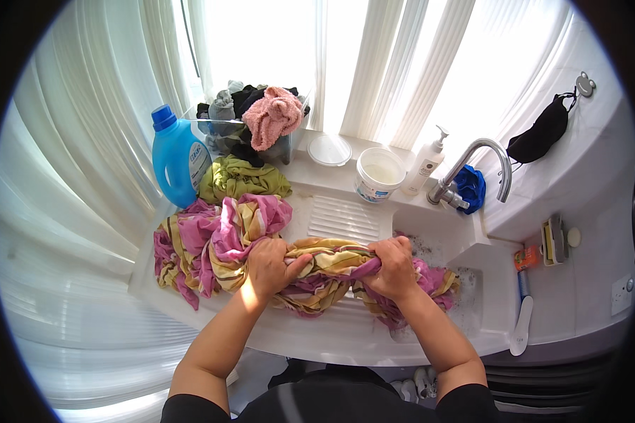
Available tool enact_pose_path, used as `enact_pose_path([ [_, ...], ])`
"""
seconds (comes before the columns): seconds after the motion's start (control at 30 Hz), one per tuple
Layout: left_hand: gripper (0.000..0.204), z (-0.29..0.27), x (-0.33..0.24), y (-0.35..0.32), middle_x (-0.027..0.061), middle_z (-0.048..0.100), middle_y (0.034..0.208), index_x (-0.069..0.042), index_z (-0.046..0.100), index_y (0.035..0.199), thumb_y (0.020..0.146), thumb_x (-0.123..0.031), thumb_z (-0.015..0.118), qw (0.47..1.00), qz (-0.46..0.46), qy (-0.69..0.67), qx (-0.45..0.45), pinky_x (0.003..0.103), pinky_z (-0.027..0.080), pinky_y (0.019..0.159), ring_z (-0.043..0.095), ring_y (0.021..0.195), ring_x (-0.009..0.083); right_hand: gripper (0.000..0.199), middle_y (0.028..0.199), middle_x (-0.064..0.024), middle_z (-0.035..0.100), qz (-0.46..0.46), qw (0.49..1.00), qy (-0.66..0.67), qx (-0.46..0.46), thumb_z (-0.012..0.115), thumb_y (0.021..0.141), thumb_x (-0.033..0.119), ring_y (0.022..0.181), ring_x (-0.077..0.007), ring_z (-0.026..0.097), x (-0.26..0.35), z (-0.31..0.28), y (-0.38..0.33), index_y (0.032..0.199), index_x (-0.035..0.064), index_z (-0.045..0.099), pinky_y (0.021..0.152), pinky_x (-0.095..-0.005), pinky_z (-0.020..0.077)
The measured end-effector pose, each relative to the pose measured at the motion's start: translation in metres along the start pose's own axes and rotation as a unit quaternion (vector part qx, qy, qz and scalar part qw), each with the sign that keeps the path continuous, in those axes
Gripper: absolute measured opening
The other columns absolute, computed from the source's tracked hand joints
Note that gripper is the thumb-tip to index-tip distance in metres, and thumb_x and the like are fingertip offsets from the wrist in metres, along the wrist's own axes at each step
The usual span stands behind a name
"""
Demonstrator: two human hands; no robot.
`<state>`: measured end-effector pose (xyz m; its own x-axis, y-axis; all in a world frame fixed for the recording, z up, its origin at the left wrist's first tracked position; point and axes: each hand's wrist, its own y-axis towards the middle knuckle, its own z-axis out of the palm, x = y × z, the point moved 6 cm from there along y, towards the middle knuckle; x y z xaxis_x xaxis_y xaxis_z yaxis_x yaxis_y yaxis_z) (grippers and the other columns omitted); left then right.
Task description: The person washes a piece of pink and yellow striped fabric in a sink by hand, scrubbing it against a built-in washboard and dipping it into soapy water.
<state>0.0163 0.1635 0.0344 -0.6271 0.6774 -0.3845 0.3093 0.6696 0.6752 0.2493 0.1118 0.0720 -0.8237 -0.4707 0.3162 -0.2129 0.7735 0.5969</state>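
Note:
A large pink and yellow striped cloth stretches across the white laundry sink. My left hand is closed round its middle, thumb toward the right. Gripping the same cloth farther right is my right hand, its fingers wrapped over the fabric. Between the two hands the cloth is bunched into a twisted rope. On the left its bulk lies heaped on the sink's ledge, while the right end hangs into the basin, where suds show. The ribbed washboard lies just beyond the cloth.
Behind the heap are a green cloth, a blue detergent bottle and a clear bin of clothes with a pink fluffy cloth. Along the back stand a white tub, a pump bottle and a curved faucet. A brush rests at right.

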Motion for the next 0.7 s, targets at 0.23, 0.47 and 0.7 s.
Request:
enact_pose_path([
  [0.23,0.026,0.061,0.011,0.026,0.0116,0.054,0.080,-0.009,0.055,0.082,0.089,-0.033,0.063,0.979,-0.050,0.192,-0.043,0.043,0.038,0.080,0.053,0.079,0.0309,0.043,0.087,-0.0083,0.059,0.069,0.973,-0.217,-0.037,0.075,0.066,0.029,0.086,-0.0268,0.057,-0.027,0.085,-0.001,0.101,0.0094,0.060,0.085,-0.0400,0.0373],
  [0.47,0.046,0.073,0.031,0.056,0.0216,0.068,0.090,-0.001,0.070,0.074,0.094,-0.038,0.050,0.941,-0.258,-0.018,0.217,0.054,0.045,0.077,0.063,0.085,0.0404,0.068,0.112,-0.0222,0.067,0.217,0.939,0.032,0.266,0.061,0.080,0.063,0.105,-0.0355,0.063,-0.074,0.059,0.036,0.115,0.0043,0.067,0.088,-0.0460,0.0482],
  [0.7,0.039,0.114,0.001,0.065,0.0196,0.067,0.103,-0.008,0.066,0.110,0.096,-0.041,0.049,0.929,-0.221,-0.008,0.296,0.045,0.046,0.090,0.061,0.101,0.0388,0.055,0.105,-0.0179,0.070,0.250,0.908,-0.003,0.336,0.047,0.091,0.052,0.100,-0.0352,0.065,-0.095,0.113,0.023,0.115,0.0066,0.066,0.093,-0.0477,0.0441],
])
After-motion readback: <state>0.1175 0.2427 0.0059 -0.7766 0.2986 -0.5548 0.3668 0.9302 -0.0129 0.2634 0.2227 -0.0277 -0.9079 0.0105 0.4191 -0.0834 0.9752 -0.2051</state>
